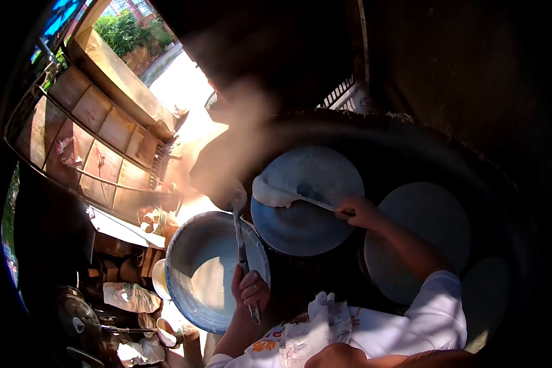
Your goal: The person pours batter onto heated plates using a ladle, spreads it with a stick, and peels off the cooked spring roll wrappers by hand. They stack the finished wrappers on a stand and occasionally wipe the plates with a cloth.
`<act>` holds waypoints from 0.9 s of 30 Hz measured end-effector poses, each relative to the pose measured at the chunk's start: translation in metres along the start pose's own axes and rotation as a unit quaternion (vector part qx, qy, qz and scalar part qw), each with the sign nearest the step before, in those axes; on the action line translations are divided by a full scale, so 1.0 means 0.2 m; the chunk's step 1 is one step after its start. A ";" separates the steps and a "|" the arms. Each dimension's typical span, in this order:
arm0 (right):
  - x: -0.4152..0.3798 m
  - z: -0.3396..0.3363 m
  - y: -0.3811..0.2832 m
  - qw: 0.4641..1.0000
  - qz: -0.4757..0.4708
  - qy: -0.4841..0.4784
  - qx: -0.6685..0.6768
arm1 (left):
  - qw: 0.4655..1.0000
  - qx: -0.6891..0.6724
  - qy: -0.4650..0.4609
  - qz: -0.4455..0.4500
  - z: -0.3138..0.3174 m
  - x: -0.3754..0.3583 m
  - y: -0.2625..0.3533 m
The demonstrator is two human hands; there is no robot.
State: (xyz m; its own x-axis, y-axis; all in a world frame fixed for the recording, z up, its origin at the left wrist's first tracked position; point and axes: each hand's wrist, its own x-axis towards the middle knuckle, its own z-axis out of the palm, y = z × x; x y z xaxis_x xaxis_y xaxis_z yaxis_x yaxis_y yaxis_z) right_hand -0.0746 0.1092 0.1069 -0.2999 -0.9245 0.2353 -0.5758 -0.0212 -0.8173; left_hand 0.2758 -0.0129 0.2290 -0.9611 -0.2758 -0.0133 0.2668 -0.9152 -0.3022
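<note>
My left hand (pixel 251 288) is closed round the handle of a long ladle (pixel 241 251), whose batter-coated head is raised above the far rim of a big basin (pixel 175 294) holding pale liquid. My right hand (pixel 359 213) grips the dark handle of a flat spreader (pixel 316 201). The spreader lies over a round griddle plate (pixel 300 236), with a thick lump of pale batter (pixel 271 194) along its far left end. Pale batter covers the upper part of that plate; its lower part looks bluish and thinly coated.
A second round plate (pixel 417 242) lies to the right, and part of a third (pixel 486 294) shows in shadow beyond it. Steam drifts above the basin's far side. Left are a tiled panel (pixel 98 135), a plastic bag (pixel 130 297) and a dark round object (pixel 76 316).
</note>
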 end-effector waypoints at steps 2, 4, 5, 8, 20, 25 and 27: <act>0.00 -0.07 0.04 0.999 0.037 0.035 -0.004 | 0.997 0.067 -0.034 0.014 0.00 0.00 0.08; 0.20 -0.10 0.13 0.992 0.093 0.059 -0.069 | 0.998 0.054 0.005 0.027 -0.05 0.07 0.17; 0.32 -0.01 0.19 0.990 0.059 0.061 -0.110 | 0.999 0.029 0.009 0.030 -0.09 0.16 0.20; 0.46 0.16 0.13 0.993 -0.011 0.001 -0.116 | 0.998 -0.014 0.004 0.053 -0.12 0.26 0.22; 0.35 0.10 0.11 0.992 -0.081 -0.089 -0.042 | 0.987 0.121 0.083 0.061 -0.05 0.15 0.44; 0.10 -0.15 -0.03 0.987 0.072 -0.145 -0.003 | 0.988 0.086 0.122 0.030 -0.06 0.03 0.42; 0.14 -0.01 0.06 0.997 0.055 -0.056 -0.011 | 0.996 -0.009 0.087 0.014 -0.12 0.17 0.38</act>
State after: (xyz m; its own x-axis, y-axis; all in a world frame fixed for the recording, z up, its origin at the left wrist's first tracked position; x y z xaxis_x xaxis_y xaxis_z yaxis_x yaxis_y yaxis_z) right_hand -0.0916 0.0847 0.1044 -0.2760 -0.9575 0.0840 -0.5608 0.0895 -0.8231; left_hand 0.2617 -0.0852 0.1821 -0.9515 -0.2451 -0.1859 0.2941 -0.9019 -0.3165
